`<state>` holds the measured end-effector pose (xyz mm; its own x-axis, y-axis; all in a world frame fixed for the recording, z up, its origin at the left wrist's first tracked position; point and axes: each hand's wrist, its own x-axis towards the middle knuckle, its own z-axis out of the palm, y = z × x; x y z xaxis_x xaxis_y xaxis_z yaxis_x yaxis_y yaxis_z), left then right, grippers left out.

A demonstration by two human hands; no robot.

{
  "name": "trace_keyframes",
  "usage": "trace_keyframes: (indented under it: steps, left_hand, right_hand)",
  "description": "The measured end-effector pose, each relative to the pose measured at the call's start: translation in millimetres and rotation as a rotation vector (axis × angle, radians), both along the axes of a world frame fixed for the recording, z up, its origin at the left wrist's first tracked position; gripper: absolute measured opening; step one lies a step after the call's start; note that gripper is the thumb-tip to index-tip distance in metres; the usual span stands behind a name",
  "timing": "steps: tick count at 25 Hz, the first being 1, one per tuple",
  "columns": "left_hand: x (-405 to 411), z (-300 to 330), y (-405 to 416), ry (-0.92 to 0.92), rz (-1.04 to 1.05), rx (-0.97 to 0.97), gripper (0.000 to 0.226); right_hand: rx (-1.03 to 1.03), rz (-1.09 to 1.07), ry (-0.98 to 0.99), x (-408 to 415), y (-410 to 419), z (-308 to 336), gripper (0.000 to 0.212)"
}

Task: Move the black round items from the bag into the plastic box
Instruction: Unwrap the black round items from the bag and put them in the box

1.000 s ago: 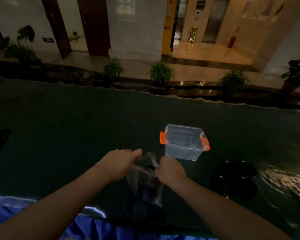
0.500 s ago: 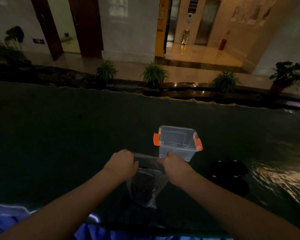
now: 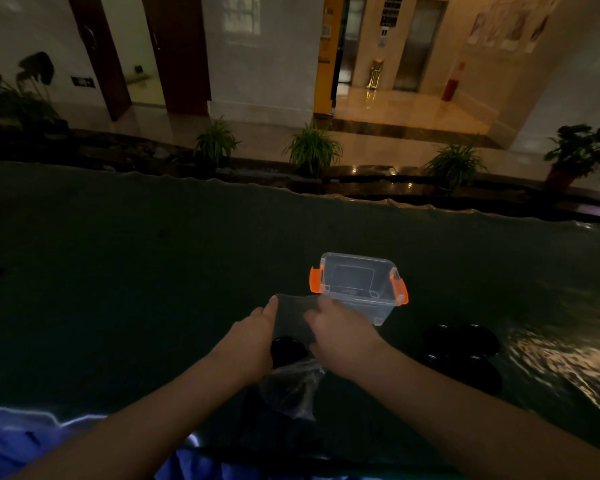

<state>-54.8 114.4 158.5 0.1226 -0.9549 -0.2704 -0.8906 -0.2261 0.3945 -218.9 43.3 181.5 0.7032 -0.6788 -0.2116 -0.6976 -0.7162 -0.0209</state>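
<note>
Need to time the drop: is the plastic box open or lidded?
Open. The plastic box shows no lid; its inside floor is visible through the top, orange latches hanging outward.

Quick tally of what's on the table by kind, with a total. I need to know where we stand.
Clear plastic box with orange latches: 1, nothing visible inside
Clear bag, held by left hand and right hand: 1
Black round items: 1 at the bag mouth, plus a dark cluster on the right, too dim to count
Total: 3 countable things

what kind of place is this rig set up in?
Probably a building lobby or hallway, dimly lit. Beyond the dark covered table are lift doors, brown doors, a glossy floor and a row of potted plants.
</note>
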Motion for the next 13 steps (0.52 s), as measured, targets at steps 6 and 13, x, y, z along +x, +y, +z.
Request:
trace_keyframes:
  steps: [6,13]
  left_hand:
    - [24.8,-17.3,27.4,0.22,0.134,-0.265,0.103]
    - [35.1,-123.0,31.3,0.531,0.138,0.034,0.162]
  right_hand:
    - [0.239,0.109,0.145,46.8,-5.0,-19.2,0.085]
    - [0.242,0.076,0.318,42.0,-22.2,-28.6,0.141]
